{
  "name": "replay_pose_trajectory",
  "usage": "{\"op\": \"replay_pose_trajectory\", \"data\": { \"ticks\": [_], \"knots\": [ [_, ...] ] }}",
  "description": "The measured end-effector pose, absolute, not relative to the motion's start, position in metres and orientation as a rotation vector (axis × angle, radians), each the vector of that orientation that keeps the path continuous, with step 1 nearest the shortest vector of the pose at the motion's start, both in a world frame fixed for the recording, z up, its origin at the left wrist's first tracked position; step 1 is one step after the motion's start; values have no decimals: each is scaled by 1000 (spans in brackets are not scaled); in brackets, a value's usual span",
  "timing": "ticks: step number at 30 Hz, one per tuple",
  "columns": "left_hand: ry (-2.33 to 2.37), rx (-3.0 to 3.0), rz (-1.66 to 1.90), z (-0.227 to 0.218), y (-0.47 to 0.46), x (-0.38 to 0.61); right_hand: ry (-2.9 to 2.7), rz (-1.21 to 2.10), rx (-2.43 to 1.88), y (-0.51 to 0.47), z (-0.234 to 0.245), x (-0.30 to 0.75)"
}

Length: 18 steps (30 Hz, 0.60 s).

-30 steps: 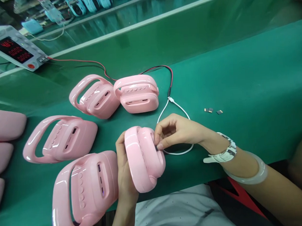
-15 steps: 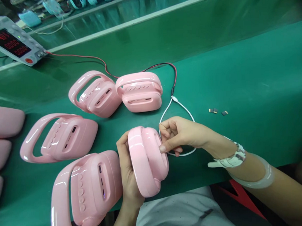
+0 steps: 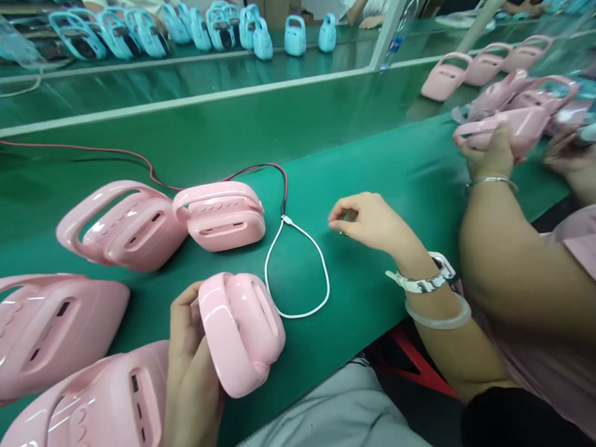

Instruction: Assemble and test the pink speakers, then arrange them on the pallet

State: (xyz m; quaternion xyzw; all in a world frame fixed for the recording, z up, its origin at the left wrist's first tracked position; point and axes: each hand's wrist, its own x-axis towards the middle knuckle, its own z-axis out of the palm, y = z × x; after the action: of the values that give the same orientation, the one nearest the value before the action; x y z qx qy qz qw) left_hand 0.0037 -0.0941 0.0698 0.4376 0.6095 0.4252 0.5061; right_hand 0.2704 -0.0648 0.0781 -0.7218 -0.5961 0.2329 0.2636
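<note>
My left hand [image 3: 190, 360] grips a pink handled speaker [image 3: 241, 331], holding it tilted on its side near the front edge of the green belt [image 3: 404, 173]. My right hand [image 3: 370, 221], with a white watch and a pale bangle on the wrist, is stretched out to the right of a looped white cable [image 3: 300, 269]. Its fingers are curled down with the tips on the belt. Whatever lies under the fingertips is hidden.
More pink speakers lie left: one by the cable [image 3: 219, 217], another beside it [image 3: 120, 224], two nearer me [image 3: 46, 327] [image 3: 89, 417]. A red-black wire [image 3: 256, 169] joins the cable. A co-worker's arm [image 3: 507, 260] and hand [image 3: 492, 156] hold a pink speaker at right. Blue speakers [image 3: 250, 28] line the back.
My right hand left the held speaker's side and moved out to the right onto the belt. My view swung right, bringing a co-worker into sight. The left hand keeps its grip.
</note>
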Motion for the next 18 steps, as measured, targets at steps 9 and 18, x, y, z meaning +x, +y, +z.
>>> {"op": "replay_pose_trajectory", "data": {
  "ticks": [9, 18],
  "knots": [
    [1338, 1147, 1063, 59, -95, 2, -1602, 382, -2171, -85, 41, 296],
    [1258, 1141, 1114, 55, -98, 8, -1241, 1466, -1214, -41, 93, 200]
  ]
}}
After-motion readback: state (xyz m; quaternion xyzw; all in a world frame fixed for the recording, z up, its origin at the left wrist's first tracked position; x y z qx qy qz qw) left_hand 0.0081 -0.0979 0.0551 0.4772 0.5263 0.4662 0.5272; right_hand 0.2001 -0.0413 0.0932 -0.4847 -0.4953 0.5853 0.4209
